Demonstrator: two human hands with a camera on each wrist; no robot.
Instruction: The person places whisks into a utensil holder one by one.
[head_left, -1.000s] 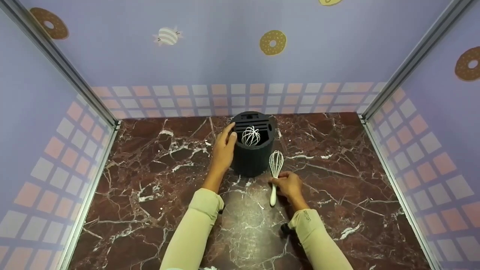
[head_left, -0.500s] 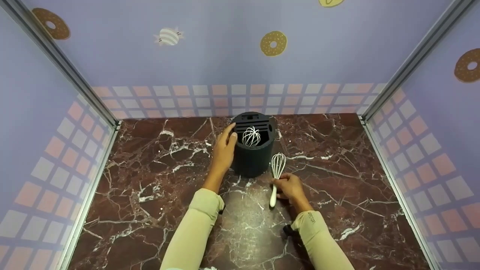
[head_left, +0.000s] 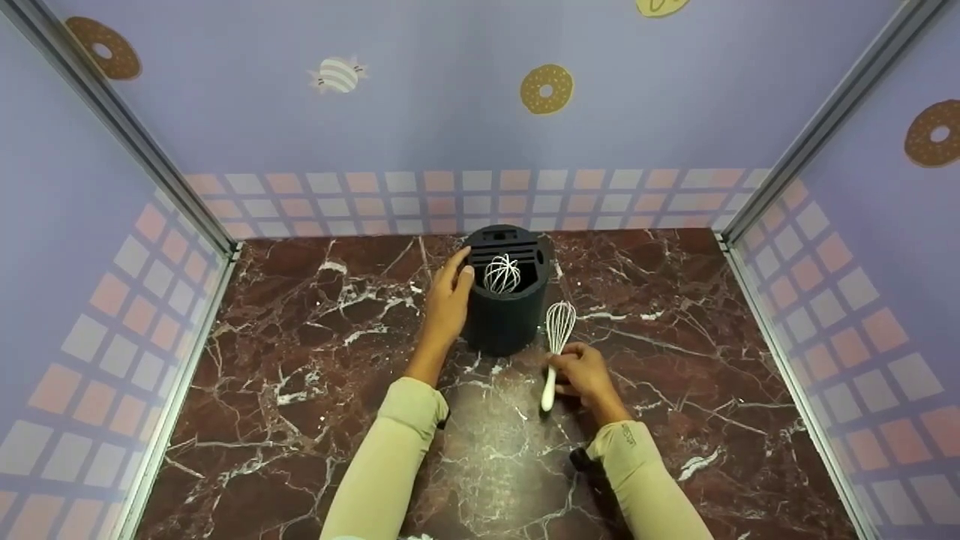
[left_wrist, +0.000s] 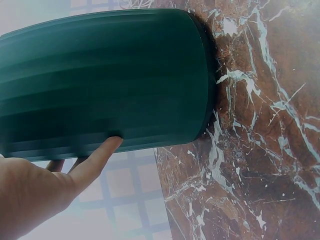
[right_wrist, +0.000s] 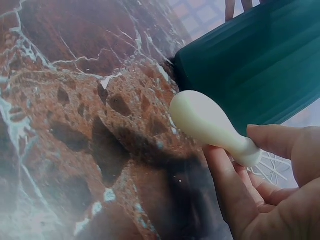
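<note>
A dark, round utensil holder stands upright, its top divided by slots and a large opening. The wire head of one whisk pokes out of that opening. My left hand rests against the holder's left side; the left wrist view shows a fairly straight thumb touching the ribbed wall. To the right of the holder, my right hand pinches a second whisk near where wires meet handle. That whisk's wires point away from me, and its pale, bulbous handle points back toward me.
The holder stands on a dark red marbled tabletop, near the back wall. Side walls with metal corner strips enclose the tabletop left and right.
My right hand has shifted slightly to the right with its whisk, whose wire head leans a little more rightward. My left hand and the holder stay in place.
</note>
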